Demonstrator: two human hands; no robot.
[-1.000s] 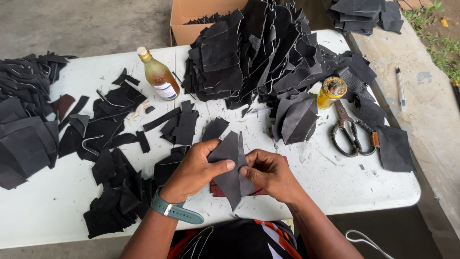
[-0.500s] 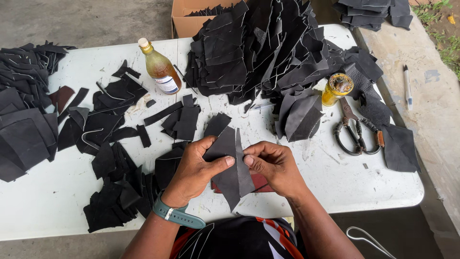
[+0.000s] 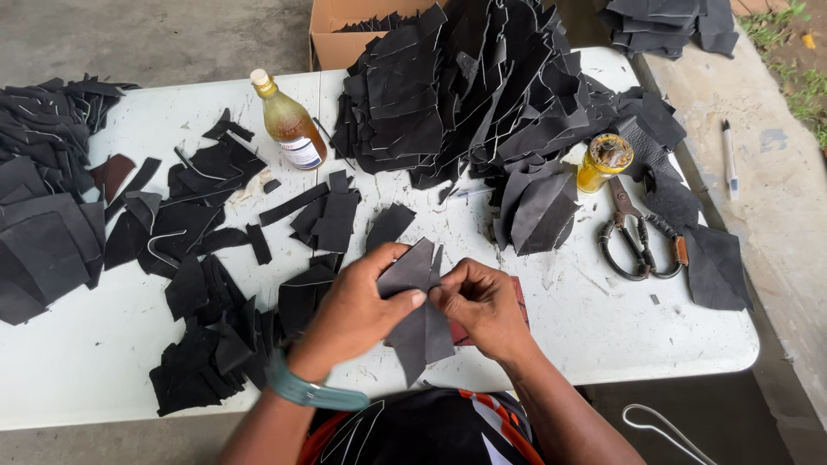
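Head view, near edge of the white table (image 3: 77, 379): both hands pinch one dark leather piece (image 3: 419, 323) between them. Left hand (image 3: 353, 314) and right hand (image 3: 482, 306) have fingers closed on its upper part. A loose pinch could let it slip. Farther right lie scissors (image 3: 636, 237); a leather stack (image 3: 482, 95) crowds the far edge.

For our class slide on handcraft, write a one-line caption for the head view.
Both hands, left hand and right hand, pinch a dark leather piece above a white table strewn with black offcuts.
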